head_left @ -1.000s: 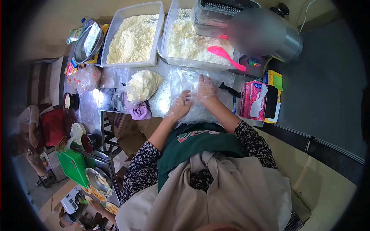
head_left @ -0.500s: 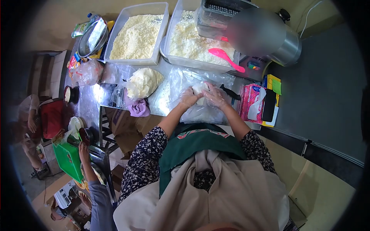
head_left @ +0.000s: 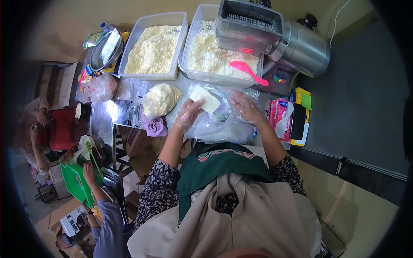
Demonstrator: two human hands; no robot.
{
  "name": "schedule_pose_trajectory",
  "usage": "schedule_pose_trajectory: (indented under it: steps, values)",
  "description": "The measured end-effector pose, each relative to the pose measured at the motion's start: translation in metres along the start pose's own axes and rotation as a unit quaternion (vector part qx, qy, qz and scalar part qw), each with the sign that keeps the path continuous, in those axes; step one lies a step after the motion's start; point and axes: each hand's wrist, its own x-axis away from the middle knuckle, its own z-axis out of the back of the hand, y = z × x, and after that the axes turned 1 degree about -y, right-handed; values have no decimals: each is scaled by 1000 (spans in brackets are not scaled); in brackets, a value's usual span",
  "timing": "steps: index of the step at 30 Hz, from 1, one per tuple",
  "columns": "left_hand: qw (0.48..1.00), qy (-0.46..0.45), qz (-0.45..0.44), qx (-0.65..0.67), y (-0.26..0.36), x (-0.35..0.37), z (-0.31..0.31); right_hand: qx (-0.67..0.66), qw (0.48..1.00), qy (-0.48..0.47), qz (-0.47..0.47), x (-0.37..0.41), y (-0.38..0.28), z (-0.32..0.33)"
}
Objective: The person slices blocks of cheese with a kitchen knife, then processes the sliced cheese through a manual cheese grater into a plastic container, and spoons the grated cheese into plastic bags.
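My left hand (head_left: 188, 115), in a thin clear plastic glove, is closed on the edge of a flat white square slab (head_left: 205, 99); what the slab is made of I cannot make out. My right hand (head_left: 246, 107), gloved the same way, hovers to the right of the slab with its fingers apart and nothing in them. Below both hands a clear plastic bag (head_left: 223, 129) lies spread on the metal table. Left of my left hand sits a pale, creamy mass (head_left: 161, 100) in a plastic bag, beside a purple cloth (head_left: 155, 127).
Two plastic bins (head_left: 151, 77) of grated white food stand behind, a pink spoon (head_left: 249, 72) in the right one. A metal grating machine (head_left: 301, 47) overhangs it. A tissue pack (head_left: 279, 118) lies at right. Another person's hand (head_left: 89, 174) is near a green tray (head_left: 73, 182).
My hands have moved apart; the left has carried the white slab leftward and tilted it. My right hand has let go of it. The co-worker's hand has shifted by the green tray.
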Motion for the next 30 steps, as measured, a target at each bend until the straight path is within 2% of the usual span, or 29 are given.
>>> schedule_pose_trajectory:
  steps: [1,3,4,6,7,9,10,11,13,14,15,17,18,19,20,21,23,24,25,27,28,30]
  values:
    - [1000,-6,0,-30,11,8,-9,5,1000,3,5,-3,-19,7]
    - [998,-19,-8,-66,16,13,-21,-149,981,-56,111,-11,-59,18]
    - [990,-45,-75,-113,27,22,-43,-142,981,-55,116,-14,-73,24]
    - [953,-95,-202,-205,47,30,-70,-20,986,-47,162,-20,-98,37]
    - [952,-96,-209,-204,59,36,-82,-14,985,-47,167,-22,-111,48]
    - [891,-21,-270,-365,88,55,-106,-171,977,-104,79,-24,-131,70]
    - [847,-15,-296,-442,103,62,-114,-155,975,-106,122,-29,-136,78]
    - [847,-13,-298,-441,109,64,-119,-153,974,-109,124,-32,-143,85]
    - [841,13,-338,-423,117,65,-130,-78,977,-59,190,-39,-161,101]
    - [857,26,-387,-340,119,66,-140,-151,972,-44,175,-41,-173,110]
    - [857,28,-388,-339,120,65,-139,-222,962,-28,158,-43,-185,120]
    - [823,68,-431,-363,121,63,-133,-222,950,61,211,-52,-206,141]
    - [832,61,-398,-382,120,65,-126,-75,946,139,282,-70,-202,158]
    - [835,63,-389,-383,115,65,-118,74,913,212,341,-83,-200,171]
    - [798,67,-380,-463,108,63,-108,301,892,276,193,-56,-259,164]
    - [753,69,-371,-539,98,59,-99,298,896,272,188,-61,-252,164]
    - [739,67,-336,-580,67,53,-79,433,850,231,193,-89,-228,174]
    - [717,39,-280,-637,47,50,-68,482,821,235,194,-107,-200,176]
    - [690,9,-222,-689,31,48,-60,481,823,233,193,-108,-197,172]
    - [673,-67,-104,-729,7,46,-61,442,864,157,180,-109,-196,162]
    - [675,-68,-101,-728,-6,42,-59,434,869,132,197,-113,-179,164]
    - [624,-96,-121,-766,-34,35,-53,419,874,150,193,-108,-185,156]
